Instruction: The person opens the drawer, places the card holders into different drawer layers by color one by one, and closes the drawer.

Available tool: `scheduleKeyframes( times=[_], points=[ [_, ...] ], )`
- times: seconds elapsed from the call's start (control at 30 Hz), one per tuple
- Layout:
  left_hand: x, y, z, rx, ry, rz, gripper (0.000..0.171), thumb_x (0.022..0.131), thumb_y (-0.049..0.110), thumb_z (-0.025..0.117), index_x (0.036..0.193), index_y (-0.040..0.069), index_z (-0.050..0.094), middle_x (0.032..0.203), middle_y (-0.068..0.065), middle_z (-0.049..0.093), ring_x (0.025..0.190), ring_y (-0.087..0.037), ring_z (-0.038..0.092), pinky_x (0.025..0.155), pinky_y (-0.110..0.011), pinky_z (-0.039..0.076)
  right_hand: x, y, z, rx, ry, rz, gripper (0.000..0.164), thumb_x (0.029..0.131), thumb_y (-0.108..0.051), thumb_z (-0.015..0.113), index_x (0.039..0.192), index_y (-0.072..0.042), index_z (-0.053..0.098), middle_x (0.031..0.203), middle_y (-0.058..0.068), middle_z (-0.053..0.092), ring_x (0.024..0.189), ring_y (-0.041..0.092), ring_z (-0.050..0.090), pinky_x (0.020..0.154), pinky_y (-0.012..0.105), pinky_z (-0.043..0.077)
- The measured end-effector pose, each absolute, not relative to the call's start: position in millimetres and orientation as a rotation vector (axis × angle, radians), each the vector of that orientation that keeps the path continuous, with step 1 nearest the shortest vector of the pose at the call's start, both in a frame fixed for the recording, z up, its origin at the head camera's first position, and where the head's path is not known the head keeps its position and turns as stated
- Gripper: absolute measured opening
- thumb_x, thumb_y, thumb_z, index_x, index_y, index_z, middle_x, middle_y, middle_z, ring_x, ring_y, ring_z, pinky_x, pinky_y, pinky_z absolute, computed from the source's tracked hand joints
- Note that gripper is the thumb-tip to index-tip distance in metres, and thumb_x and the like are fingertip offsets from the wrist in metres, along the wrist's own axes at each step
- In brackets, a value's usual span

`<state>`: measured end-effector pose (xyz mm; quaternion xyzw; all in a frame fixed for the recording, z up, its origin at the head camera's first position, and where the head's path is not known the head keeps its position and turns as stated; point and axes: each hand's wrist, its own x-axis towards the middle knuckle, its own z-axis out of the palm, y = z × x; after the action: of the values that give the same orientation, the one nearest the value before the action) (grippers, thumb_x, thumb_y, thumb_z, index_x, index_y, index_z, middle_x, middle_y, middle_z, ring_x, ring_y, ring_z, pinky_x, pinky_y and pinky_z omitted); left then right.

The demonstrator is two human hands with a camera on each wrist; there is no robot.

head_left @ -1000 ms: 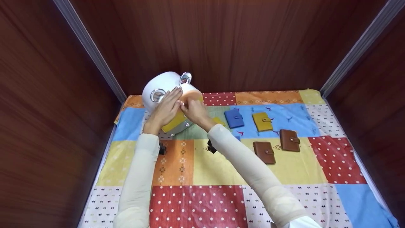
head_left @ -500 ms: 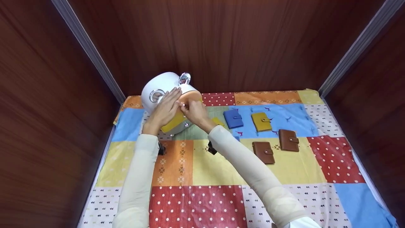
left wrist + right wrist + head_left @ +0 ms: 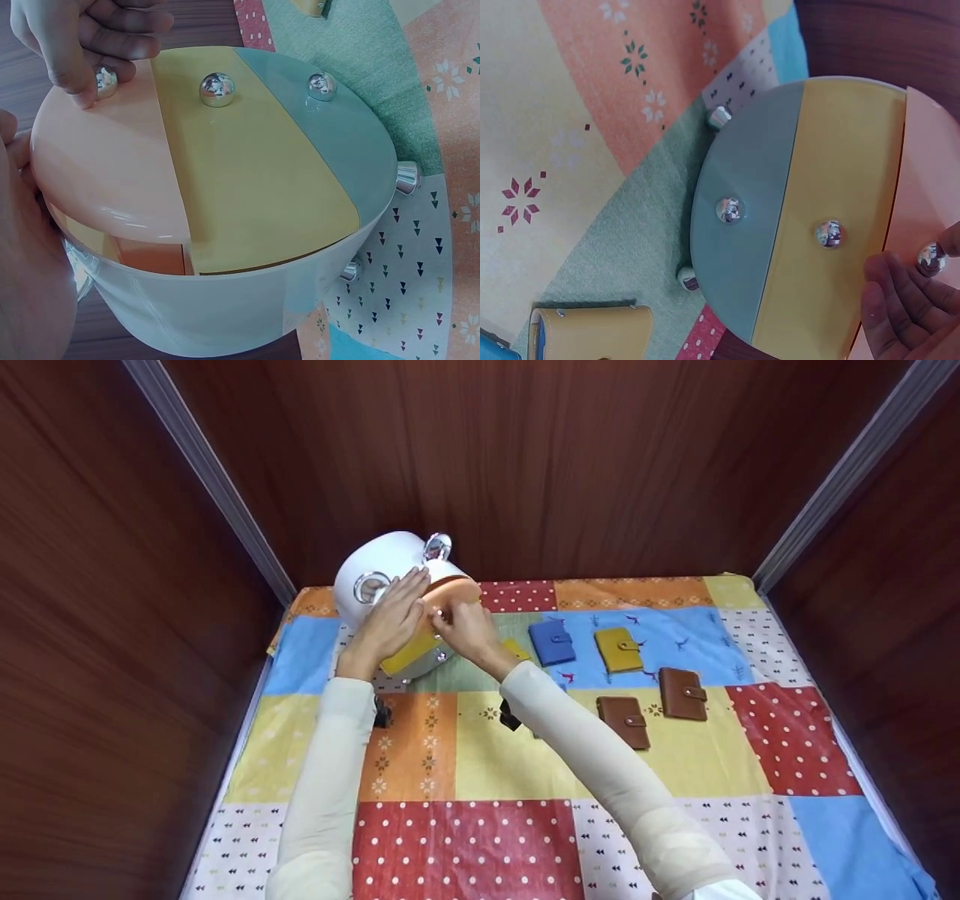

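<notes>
A white rounded drawer box [image 3: 379,556] with shiny silver ears stands at the table's back left. Its front has an orange drawer [image 3: 112,176], a yellow drawer [image 3: 247,180] and a grey-green drawer [image 3: 341,150], each with a silver ball knob. My right hand [image 3: 471,631] pinches the orange drawer's knob [image 3: 931,259] between thumb and finger. That drawer sticks out slightly, and the left wrist view shows a gap behind its front. With fingers extended, my left hand [image 3: 391,616] rests against the white body beside the orange drawer.
Right of the box lie a blue card wallet [image 3: 552,642], a mustard wallet [image 3: 619,650] and two brown wallets [image 3: 622,721]. Another yellow wallet [image 3: 592,331] sits close by, partly hidden by my right arm in the head view. Wooden walls [image 3: 525,472] enclose the patchwork-covered table.
The orange drawer has come out a little from the box. My right hand has moved slightly toward me with its knob, while my left hand has stayed on the white body.
</notes>
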<state>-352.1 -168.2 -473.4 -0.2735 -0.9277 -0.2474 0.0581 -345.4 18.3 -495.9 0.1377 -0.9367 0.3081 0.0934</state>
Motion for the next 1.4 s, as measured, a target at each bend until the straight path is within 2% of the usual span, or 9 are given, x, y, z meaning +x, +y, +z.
scheduleKeyframes(
  times=[0.23,0.53,0.87,1.2,1.4],
  points=[
    [-351.7,-168.6,-473.1,-0.823,-2.81,-0.757,0.054,0.116,0.025,0.03,0.167,0.008,0.033,0.177,-0.005,0.027,0.167,-0.025,0.019,0.14,-0.041,0.009,-341.3,23.6,-497.8,0.416,-2.772,0.927,0.025,0.105,-0.034,0.064,0.1,-0.01,0.07,0.085,0.004,0.074,0.073,0.017,0.062,0.067,0.04,0.057],
    [-352.4,-169.5,-471.8,-0.817,-2.833,-0.746,0.055,0.115,0.026,0.029,0.168,0.009,0.03,0.178,-0.005,0.025,0.168,-0.025,0.017,0.14,-0.04,0.008,-337.6,26.8,-499.4,0.423,-2.732,1.01,0.026,0.105,-0.032,0.064,0.101,-0.008,0.071,0.086,0.007,0.075,0.073,0.018,0.063,0.065,0.04,0.057],
    [-352.2,-169.7,-472.5,-0.823,-2.85,-0.738,0.056,0.116,0.028,0.026,0.169,0.01,0.028,0.179,-0.004,0.022,0.168,-0.023,0.014,0.139,-0.038,0.005,-331.8,32.4,-500.8,0.414,-2.734,1.007,0.027,0.104,-0.034,0.067,0.101,-0.007,0.073,0.091,0.009,0.08,0.076,0.022,0.072,0.067,0.039,0.061],
    [-352.8,-170.5,-471.8,-0.841,-2.832,-0.738,0.055,0.116,0.029,0.027,0.168,0.01,0.029,0.179,-0.003,0.023,0.168,-0.023,0.016,0.14,-0.039,0.007,-327.1,38.9,-501.0,0.437,-2.726,0.937,0.028,0.103,-0.031,0.065,0.1,-0.005,0.073,0.093,0.011,0.079,0.079,0.024,0.072,0.068,0.043,0.061],
    [-351.7,-170.0,-473.1,-0.822,-2.851,-0.759,0.056,0.116,0.03,0.026,0.169,0.012,0.026,0.179,-0.002,0.019,0.168,-0.023,0.013,0.14,-0.04,0.005,-323.0,43.0,-502.4,0.467,-2.714,0.979,0.025,0.103,-0.027,0.067,0.101,-0.003,0.072,0.093,0.013,0.078,0.079,0.025,0.071,0.068,0.04,0.061]
  ],
)
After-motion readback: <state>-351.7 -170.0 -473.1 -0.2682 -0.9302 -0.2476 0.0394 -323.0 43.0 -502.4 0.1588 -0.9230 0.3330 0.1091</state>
